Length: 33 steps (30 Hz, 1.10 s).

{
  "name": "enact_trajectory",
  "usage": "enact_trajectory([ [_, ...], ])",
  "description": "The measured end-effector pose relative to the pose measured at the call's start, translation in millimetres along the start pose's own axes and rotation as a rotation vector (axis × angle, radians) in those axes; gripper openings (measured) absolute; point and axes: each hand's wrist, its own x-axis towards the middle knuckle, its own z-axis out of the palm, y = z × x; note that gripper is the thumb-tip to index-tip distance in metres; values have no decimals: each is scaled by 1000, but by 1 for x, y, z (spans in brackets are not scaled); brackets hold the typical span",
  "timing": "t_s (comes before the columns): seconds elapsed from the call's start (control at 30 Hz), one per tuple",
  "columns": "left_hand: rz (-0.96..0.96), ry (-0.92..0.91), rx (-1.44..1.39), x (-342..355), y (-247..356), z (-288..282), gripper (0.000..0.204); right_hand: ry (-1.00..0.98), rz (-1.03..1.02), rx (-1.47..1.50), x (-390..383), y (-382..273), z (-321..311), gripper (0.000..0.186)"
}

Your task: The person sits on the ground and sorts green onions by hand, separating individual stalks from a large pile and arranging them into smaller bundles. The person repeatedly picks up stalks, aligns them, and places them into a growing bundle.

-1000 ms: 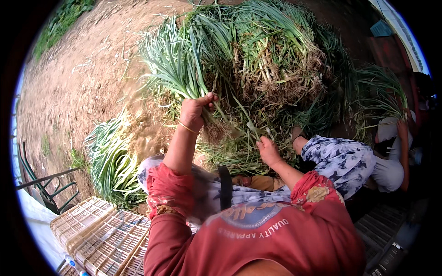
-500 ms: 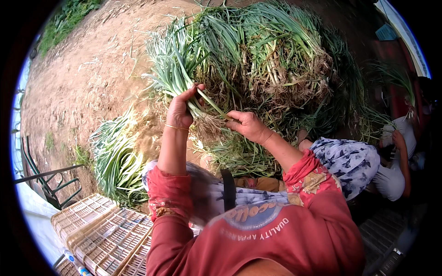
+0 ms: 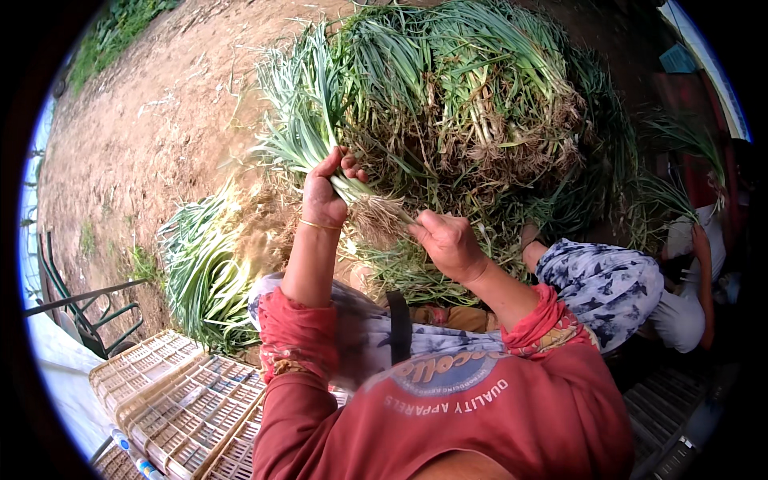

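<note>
My left hand (image 3: 328,192) is closed round a bunch of spring onions (image 3: 324,120). Their long green leaves fan out up and away, and the pale stems pass through the fist. The brown roots (image 3: 376,216) stick out on the right side of it. Just beyond these roots is my right hand (image 3: 452,248), its fingers curled tight. A thin pale strand (image 3: 411,221) runs from the roots to its fingers; the curled fingers hide the strand's end.
A large heap of spring onions (image 3: 496,96) with soil on the roots lies ahead. Left of my knees is a pile of cleaner ones (image 3: 212,272). Plastic crates (image 3: 184,400) stand at lower left, near a metal frame (image 3: 88,312). Another person's arm (image 3: 704,272) shows at right.
My right hand has moved right and slightly nearer, off the stalk it was pinching, and its fingers are now more tightly curled. My left hand has shifted slightly right with the bunch.
</note>
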Motion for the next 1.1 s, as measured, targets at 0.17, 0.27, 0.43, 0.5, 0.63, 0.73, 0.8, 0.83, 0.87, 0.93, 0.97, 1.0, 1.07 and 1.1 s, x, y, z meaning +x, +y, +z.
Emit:
enact_trajectory([
  [0.17, 77, -53, -70, 9, 24, -19, 12, -84, 151, 108, -34, 1, -17, 14],
  [0.27, 94, 19, 73, 1, 31, 1, 17, -531, 281, 38, -45, 26, -17, 19],
  [0.43, 11, 45, 317, -16, 15, 14, 24, -120, 219, 178, 16, 52, 3, 22],
  [0.5, -37, 45, 357, -24, 12, 14, 25, -88, 452, 456, 55, 49, 8, 32],
  [0.63, -156, 121, 463, -34, 5, 20, 26, -61, 439, 803, 105, 68, 56, 47],
  [0.73, -133, 25, 512, -43, 23, 16, 31, -330, 570, 912, 131, 61, 63, 16],
  [0.8, -13, -143, 320, -47, 43, 25, 47, -84, 570, 751, 132, 88, 62, 10],
  [0.83, 115, -250, 284, -50, 57, 32, 56, 56, 669, 804, 134, 98, 52, 11],
  [0.87, 310, -305, 278, -54, 69, 36, 62, 233, 770, 1002, 133, 118, 43, 7],
  [0.93, 598, -287, 302, -63, 87, 45, 64, 459, 848, 1044, 127, 148, 29, 15],
  [0.97, 666, -266, 330, -64, 95, 42, 64, 468, 873, 793, 116, 161, 36, 20],
  [1.0, 723, -251, 352, -59, 102, 37, 64, 480, 888, 531, 103, 177, 42, 26],
  [1.07, 732, -101, 243, -52, 113, 26, 65, 21, 642, 105, 68, 184, 59, 29],
  [1.1, 660, -52, 168, -50, 118, 15, 57, -174, 631, 115, 57, 166, 64, 25],
])
